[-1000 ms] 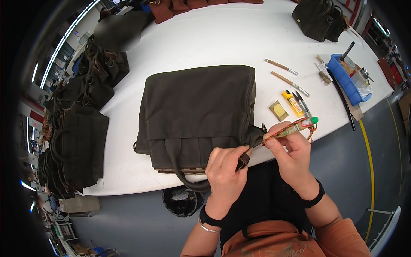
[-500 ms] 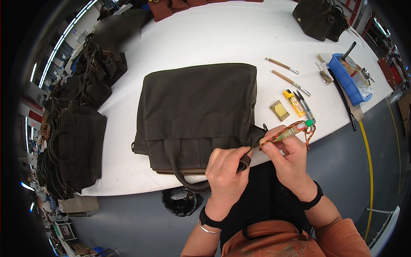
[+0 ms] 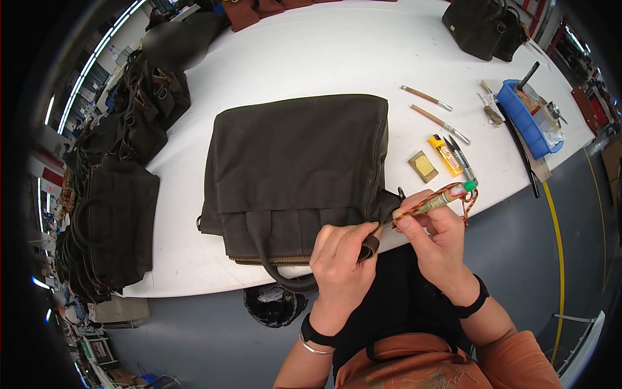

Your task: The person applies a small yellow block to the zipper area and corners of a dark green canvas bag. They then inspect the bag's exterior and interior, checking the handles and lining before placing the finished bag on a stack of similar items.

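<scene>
A dark olive fabric bag lies flat on the table with its zip along the near edge. My left hand is closed on the bag's near right corner, pinching the zip end between thumb and fingers. Close beside it, my right hand grips a slender tube with a green end, wound with an orange-and-black cord. The tube's lower end points at the pinched corner. Its tip is partly hidden by my fingers. A bag handle loops over the table edge.
Right of the bag lie a yellow lighter, pens, a yellow-topped block and two wooden-handled tools. Beyond stands a blue bin of tools. More dark bags are piled left; another bag stands far right.
The bag's far left side has shifted slightly leftward. Both hands keep nearly the same place and hold.
</scene>
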### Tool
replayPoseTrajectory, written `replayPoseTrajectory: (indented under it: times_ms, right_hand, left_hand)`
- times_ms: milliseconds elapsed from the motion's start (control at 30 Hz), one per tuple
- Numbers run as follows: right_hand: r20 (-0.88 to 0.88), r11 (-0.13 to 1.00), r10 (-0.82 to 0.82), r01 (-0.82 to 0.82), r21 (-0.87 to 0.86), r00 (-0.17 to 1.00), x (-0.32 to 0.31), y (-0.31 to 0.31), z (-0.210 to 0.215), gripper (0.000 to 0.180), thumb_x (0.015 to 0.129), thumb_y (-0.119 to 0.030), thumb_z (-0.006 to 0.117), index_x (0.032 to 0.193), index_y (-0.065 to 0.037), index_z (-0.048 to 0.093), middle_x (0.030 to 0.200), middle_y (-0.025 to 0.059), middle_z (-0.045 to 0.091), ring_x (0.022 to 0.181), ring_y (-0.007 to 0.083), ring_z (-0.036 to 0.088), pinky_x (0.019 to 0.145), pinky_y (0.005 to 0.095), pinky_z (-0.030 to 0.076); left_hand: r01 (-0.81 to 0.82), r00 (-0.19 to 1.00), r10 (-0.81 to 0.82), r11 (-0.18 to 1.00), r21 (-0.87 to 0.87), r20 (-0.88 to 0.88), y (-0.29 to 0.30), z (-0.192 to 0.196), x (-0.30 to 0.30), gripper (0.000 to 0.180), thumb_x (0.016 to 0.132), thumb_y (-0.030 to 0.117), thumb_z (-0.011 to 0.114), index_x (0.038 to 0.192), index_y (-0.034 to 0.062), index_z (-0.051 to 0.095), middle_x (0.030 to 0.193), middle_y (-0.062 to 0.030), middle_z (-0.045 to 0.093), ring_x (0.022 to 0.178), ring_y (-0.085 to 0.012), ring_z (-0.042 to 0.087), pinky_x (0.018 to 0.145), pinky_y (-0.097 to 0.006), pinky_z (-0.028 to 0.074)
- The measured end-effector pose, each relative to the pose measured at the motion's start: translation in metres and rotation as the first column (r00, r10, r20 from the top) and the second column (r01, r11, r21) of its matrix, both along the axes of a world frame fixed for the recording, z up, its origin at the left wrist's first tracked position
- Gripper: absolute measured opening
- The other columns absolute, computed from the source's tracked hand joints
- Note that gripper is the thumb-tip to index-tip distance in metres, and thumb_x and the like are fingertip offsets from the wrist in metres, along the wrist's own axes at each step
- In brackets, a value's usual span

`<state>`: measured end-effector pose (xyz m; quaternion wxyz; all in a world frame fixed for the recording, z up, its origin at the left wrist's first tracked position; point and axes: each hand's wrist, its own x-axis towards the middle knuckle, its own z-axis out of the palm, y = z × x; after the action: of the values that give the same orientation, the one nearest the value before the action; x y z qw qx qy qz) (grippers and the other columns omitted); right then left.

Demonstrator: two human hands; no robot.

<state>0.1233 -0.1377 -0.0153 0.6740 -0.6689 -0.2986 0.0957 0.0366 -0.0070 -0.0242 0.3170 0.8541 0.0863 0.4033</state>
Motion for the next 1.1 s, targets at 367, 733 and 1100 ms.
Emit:
replayPoseTrajectory:
  times_ms: [367, 733, 1100]
  right_hand:
    - [-0.039, 0.999, 0.009, -0.008, 0.049, 0.999, 0.0, 0.0, -0.0012, 0.011, 0.096, -0.001, 0.063, 0.104, 0.005, 0.062, 0.103, 0.0071, 0.061, 0.085, 0.0104, 0.061, 0.076, 0.0245, 0.051]
    - [-0.006, 1.0, 0.007, -0.007, 0.016, 1.0, -0.0007, 0.0002, -0.0009, 0.011, 0.096, -0.001, 0.063, 0.105, 0.005, 0.061, 0.103, 0.0068, 0.061, 0.086, 0.0101, 0.06, 0.076, 0.0245, 0.05]
    - [0.082, 0.999, -0.014, 0.018, -0.05, 0.997, -0.0005, 0.0, -0.002, 0.01, 0.095, -0.001, 0.063, 0.103, 0.005, 0.062, 0.104, 0.0096, 0.06, 0.086, 0.0124, 0.061, 0.077, 0.0252, 0.051]
  left_hand:
    - [-0.002, 1.0, 0.002, 1.0, 0.001, -0.007, -0.0002, -0.0008, -0.0004, 0.022, 0.071, 0.001, 0.083, 0.089, 0.0052, 0.071, 0.079, -0.0057, 0.071, 0.071, -0.0232, 0.063, 0.065, -0.033, 0.049]
    - [0.005, 1.0, -0.005, 1.0, 0.004, 0.0, 0.0007, -0.0016, -0.0005, 0.024, 0.07, 0.001, 0.084, 0.09, 0.0057, 0.071, 0.08, -0.0056, 0.071, 0.07, -0.0232, 0.063, 0.065, -0.032, 0.048]
    - [0.003, 1.0, -0.003, 1.0, 0.012, -0.003, 0.0008, -0.0007, 0.0, 0.025, 0.069, 0.001, 0.084, 0.09, 0.0058, 0.071, 0.08, -0.0054, 0.071, 0.069, -0.0227, 0.062, 0.064, -0.032, 0.048]
